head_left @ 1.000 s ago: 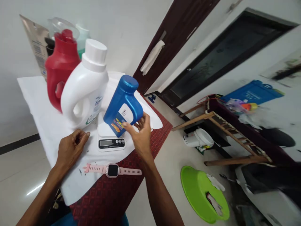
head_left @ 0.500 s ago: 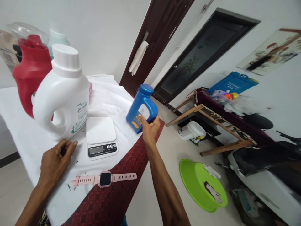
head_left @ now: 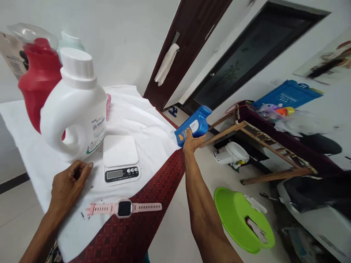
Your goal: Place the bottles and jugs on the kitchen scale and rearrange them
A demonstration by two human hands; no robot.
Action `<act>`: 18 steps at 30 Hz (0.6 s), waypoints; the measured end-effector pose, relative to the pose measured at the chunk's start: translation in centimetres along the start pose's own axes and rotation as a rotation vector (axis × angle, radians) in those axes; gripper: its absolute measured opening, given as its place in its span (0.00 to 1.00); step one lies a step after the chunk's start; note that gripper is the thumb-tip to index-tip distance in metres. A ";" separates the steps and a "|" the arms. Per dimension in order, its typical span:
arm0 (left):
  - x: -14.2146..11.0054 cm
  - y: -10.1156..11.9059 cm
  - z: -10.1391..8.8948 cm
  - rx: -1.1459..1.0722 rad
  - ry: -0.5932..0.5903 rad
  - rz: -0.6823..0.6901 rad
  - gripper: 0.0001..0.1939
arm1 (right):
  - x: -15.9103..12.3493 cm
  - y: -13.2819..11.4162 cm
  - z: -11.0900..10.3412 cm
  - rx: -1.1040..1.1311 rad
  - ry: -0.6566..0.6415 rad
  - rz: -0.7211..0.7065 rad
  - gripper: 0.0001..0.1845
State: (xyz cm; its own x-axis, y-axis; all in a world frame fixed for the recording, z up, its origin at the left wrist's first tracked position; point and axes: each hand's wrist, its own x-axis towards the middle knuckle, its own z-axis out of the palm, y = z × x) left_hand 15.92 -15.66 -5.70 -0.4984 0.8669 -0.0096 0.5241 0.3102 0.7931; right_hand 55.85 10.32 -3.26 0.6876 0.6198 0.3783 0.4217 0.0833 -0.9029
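Observation:
My right hand [head_left: 192, 141] is closed round a blue plastic bottle [head_left: 194, 126] with a white label, its cap end leaning to the right. The bottle is at the right edge of the table, its base by the white cloth; whether it touches the cloth I cannot tell. My left hand [head_left: 71, 182] rests on the cloth, fingers curled in and nothing seen in them. Just beyond it stands a big white detergent jug [head_left: 79, 106] with a handle. A white kitchen scale [head_left: 121, 155] lies to the right of that hand, with a pink-strapped smartwatch [head_left: 124, 209] nearer me.
Behind the jug are a red bottle [head_left: 40, 80] and a pale green one [head_left: 71, 41]. A red patterned cloth [head_left: 128, 233] shows along the table's near edge. On the floor are a green basin [head_left: 233, 215] and a white bucket [head_left: 233, 152], beside a wooden bench [head_left: 263, 146].
My right hand has moved the blue bottle to the right, toward the table's far corner, and tipped it from nearly upright to a strong lean. My left hand stays in place.

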 end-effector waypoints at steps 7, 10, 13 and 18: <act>-0.1 -0.5 0.6 -0.104 -0.010 0.043 0.24 | -4.8 -3.8 -1.6 -0.017 0.120 -0.108 0.51; -0.2 -0.6 0.7 -0.113 -0.020 0.054 0.23 | -11.8 -8.9 -2.4 0.118 -0.098 -0.316 0.38; -0.3 -0.7 0.7 -0.137 -0.021 0.071 0.23 | -20.9 -14.9 -1.9 0.383 -0.670 -0.275 0.21; -0.3 -0.9 0.6 -0.245 -0.026 0.090 0.18 | -31.6 -21.2 1.4 0.544 -1.262 -0.014 0.22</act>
State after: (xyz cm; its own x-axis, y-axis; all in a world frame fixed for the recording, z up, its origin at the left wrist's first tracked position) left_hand 15.98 -15.96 -6.73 -0.4379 0.8973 0.0550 0.3809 0.1298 0.9155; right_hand 24.39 -9.94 3.68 -0.4372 0.8742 0.2114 -0.0598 0.2063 -0.9767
